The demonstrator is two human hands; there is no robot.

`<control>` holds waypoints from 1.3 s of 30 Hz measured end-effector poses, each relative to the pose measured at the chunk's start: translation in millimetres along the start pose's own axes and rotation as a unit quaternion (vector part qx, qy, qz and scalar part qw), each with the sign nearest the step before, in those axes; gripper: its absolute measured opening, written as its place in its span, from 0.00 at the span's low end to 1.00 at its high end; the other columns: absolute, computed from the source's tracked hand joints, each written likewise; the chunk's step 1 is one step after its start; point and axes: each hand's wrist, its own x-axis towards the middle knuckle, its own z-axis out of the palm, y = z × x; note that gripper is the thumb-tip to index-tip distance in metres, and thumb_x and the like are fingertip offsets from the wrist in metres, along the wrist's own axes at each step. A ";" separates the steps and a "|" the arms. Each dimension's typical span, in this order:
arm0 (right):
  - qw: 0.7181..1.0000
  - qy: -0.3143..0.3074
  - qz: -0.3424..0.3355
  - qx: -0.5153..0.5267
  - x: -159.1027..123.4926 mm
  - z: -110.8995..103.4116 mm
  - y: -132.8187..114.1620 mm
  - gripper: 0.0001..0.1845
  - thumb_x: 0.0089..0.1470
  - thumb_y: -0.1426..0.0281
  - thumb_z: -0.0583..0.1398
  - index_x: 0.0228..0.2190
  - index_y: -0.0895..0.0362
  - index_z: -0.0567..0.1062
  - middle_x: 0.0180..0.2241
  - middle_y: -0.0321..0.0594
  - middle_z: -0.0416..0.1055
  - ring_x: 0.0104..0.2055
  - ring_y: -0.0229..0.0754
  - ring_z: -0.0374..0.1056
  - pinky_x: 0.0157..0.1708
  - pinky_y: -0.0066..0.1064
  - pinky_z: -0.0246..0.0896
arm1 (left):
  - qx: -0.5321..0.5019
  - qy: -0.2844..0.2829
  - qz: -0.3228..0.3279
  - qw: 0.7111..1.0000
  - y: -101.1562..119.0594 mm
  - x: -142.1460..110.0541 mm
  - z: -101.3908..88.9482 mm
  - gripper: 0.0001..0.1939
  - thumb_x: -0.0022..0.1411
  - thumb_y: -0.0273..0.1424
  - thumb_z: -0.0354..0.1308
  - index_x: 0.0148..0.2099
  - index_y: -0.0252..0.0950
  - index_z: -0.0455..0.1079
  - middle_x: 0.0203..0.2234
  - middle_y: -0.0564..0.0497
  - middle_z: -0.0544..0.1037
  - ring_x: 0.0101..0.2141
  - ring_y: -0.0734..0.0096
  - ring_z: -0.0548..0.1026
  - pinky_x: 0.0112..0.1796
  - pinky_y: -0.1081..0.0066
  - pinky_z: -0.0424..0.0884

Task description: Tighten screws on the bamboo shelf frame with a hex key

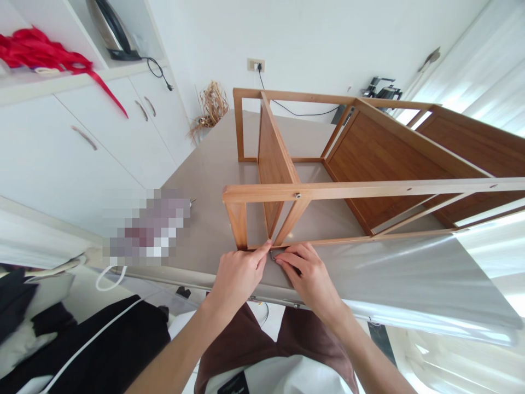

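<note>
A wooden shelf rack (348,189) lies on its side across a grey table, its slatless brown panels standing upright between the rails. At its near bottom rail, my left hand (240,272) is closed against the wood, index finger stretched along the rail at the foot of a panel and thumb just below. Close beside it, my right hand (309,273) pinches a small thin metal piece (273,255) that looks like a hex key, held at the rail's outer face. A metal bolt head (297,195) shows in the upper near rail.
The grey table (205,175) reaches to the wall. On its left lies a blurred-out item (151,224). White cabinets (82,126) hold a kettle (110,30) and red ribbon (45,52). Dried stalks (214,101) stand at the far corner. Dark clothes (118,339) lie below left.
</note>
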 end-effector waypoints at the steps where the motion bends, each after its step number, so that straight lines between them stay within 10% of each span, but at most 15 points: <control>1: 1.000 -0.001 -0.003 -0.002 0.2 -0.5 -0.2 0.09 0.65 0.73 0.59 0.41 0.53 0.80 0.38 0.42 0.73 0.42 0.44 0.66 0.44 0.39 0.70 | -0.001 0.000 -0.001 1.000 -0.1 0.0 -0.1 0.18 0.72 0.31 0.53 0.59 0.49 0.75 0.32 0.48 0.86 0.29 0.62 0.84 0.27 0.71 0.66; 39: 0.983 -0.058 -0.113 -0.130 1.0 -2.0 -7.2 0.10 0.67 0.77 0.54 0.44 0.59 0.75 0.39 0.45 0.71 0.40 0.45 0.62 0.42 0.38 0.66 | -0.013 -0.012 -0.008 1.000 -0.1 1.4 0.9 0.19 0.71 0.31 0.55 0.60 0.51 0.73 0.33 0.49 0.86 0.31 0.58 0.84 0.28 0.69 0.67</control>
